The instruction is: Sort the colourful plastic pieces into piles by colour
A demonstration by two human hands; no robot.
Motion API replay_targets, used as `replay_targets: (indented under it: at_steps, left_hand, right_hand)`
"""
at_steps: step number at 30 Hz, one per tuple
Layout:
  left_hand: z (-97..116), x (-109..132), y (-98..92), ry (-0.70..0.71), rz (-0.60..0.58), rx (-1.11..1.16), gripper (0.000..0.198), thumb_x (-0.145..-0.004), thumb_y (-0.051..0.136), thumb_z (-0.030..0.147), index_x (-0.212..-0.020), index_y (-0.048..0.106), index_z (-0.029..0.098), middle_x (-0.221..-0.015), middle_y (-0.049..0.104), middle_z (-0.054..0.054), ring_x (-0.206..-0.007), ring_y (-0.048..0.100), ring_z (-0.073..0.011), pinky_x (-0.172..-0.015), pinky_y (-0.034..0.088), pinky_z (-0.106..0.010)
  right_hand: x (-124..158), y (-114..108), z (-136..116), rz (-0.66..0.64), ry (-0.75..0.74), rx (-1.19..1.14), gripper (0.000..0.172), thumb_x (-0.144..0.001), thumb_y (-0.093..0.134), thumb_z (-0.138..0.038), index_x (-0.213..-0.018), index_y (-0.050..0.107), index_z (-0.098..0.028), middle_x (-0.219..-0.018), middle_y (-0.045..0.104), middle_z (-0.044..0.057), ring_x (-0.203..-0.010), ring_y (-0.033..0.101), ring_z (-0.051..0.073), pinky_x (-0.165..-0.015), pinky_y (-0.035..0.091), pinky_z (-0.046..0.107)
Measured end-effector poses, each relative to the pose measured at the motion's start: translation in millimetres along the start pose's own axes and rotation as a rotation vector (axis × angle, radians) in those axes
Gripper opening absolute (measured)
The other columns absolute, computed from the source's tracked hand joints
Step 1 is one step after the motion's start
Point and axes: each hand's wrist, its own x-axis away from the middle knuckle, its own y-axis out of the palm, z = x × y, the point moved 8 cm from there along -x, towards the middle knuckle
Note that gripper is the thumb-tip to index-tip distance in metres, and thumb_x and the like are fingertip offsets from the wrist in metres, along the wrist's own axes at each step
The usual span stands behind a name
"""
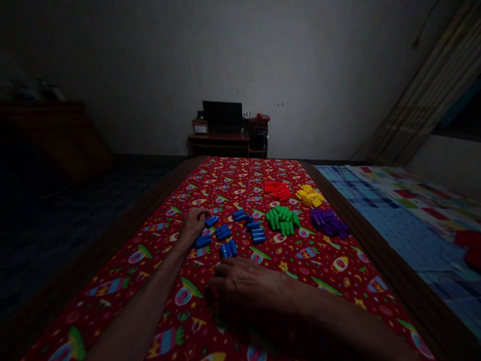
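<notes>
Loose blue plastic building blocks [223, 232] lie scattered on the red patterned cloth [240, 173] between my hands. My left hand [194, 221] rests at their left side, its fingers loosely bent beside one blue block [211, 221]; whether it touches that block I cannot tell. Closer to me, my right hand [240, 281] hovers low over the cloth or rests on it, fingers bent and somewhat apart, pointing left. Its underside is in dark shadow, and no block shows in it. Just beyond its knuckles is a blue block group [228, 249].
To the right of the blue blocks are piles of green blocks [282, 219], purple blocks [329, 223], red blocks [277, 190] and yellow blocks [310, 196]. A desk with a dark monitor [223, 117] stands by the far wall. A checked bedspread [379, 215] lies at right.
</notes>
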Motion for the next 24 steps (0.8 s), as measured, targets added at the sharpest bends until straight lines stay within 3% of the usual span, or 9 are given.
replay_targets:
  at_steps: [5,8,12,15,18,21,24]
  left_hand:
    - [1.2,-0.2,-0.4,-0.003,-0.009,-0.010,0.027,-0.074,0.042,0.023,-0.076,0.068,0.019,-0.088,0.070,-0.008,-0.087,0.065,-0.0227,-0.085,0.052,-0.035]
    - [0.9,0.0,-0.2,0.004,-0.017,-0.007,0.028,-0.075,0.041,0.024,-0.079,0.068,0.018,-0.089,0.070,-0.008,-0.087,0.065,-0.0228,-0.084,0.052,-0.036]
    - [-0.6,0.2,0.0,0.005,-0.008,-0.009,0.027,-0.075,0.041,0.025,-0.078,0.068,0.019,-0.087,0.069,-0.007,-0.085,0.065,-0.0222,-0.083,0.052,-0.035]
    - [-0.9,0.0,0.3,0.002,-0.001,-0.002,0.028,-0.075,0.041,0.025,-0.077,0.068,0.019,-0.086,0.069,-0.007,-0.085,0.065,-0.0224,-0.081,0.052,-0.035]
    - [-0.5,-0.8,0.5,0.004,0.001,0.002,0.028,-0.074,0.040,0.025,-0.076,0.068,0.019,-0.085,0.069,-0.007,-0.085,0.065,-0.0224,-0.082,0.052,-0.035]
    - [-0.4,-1.3,0.2,0.005,0.003,0.004,0.027,-0.074,0.041,0.024,-0.075,0.068,0.020,-0.085,0.070,-0.006,-0.085,0.065,-0.0217,-0.083,0.052,-0.034]
    - [-0.9,-1.1,0.3,0.004,0.000,0.003,0.028,-0.075,0.041,0.024,-0.077,0.068,0.020,-0.087,0.070,-0.006,-0.086,0.064,-0.0216,-0.084,0.052,-0.035]
  right_hand:
    - [12.1,-13.4,-6.0,0.037,0.018,0.094,0.022,-0.092,0.049,-0.016,-0.112,0.056,-0.016,-0.108,0.062,0.011,-0.107,0.055,0.019,-0.093,0.045,0.032]
    - [6.0,-23.9,4.3,0.048,0.030,0.091,0.027,-0.090,0.050,-0.014,-0.116,0.056,-0.018,-0.110,0.062,0.009,-0.106,0.056,0.018,-0.089,0.047,0.030]
    - [9.3,-59.8,57.8,0.159,0.237,0.107,0.036,-0.088,0.053,-0.012,-0.123,0.054,-0.018,-0.115,0.063,0.011,-0.105,0.057,0.020,-0.089,0.046,0.033]
    - [36.7,-79.7,116.5,0.211,0.496,0.165,0.042,-0.086,0.054,-0.011,-0.128,0.053,-0.015,-0.116,0.064,0.014,-0.106,0.058,0.022,-0.088,0.045,0.034]
    - [69.4,-81.2,163.8,0.168,0.686,0.217,0.040,-0.084,0.056,-0.010,-0.124,0.058,-0.013,-0.115,0.066,0.015,-0.107,0.058,0.025,-0.090,0.043,0.035]
    - [88.2,-75.1,187.7,0.116,0.759,0.222,0.040,-0.083,0.058,-0.012,-0.123,0.060,-0.013,-0.114,0.067,0.015,-0.105,0.060,0.025,-0.089,0.044,0.034]
    - [91.3,-71.4,193.0,0.108,0.757,0.195,0.041,-0.082,0.060,-0.014,-0.123,0.062,-0.016,-0.114,0.067,0.014,-0.103,0.061,0.024,-0.087,0.045,0.032]
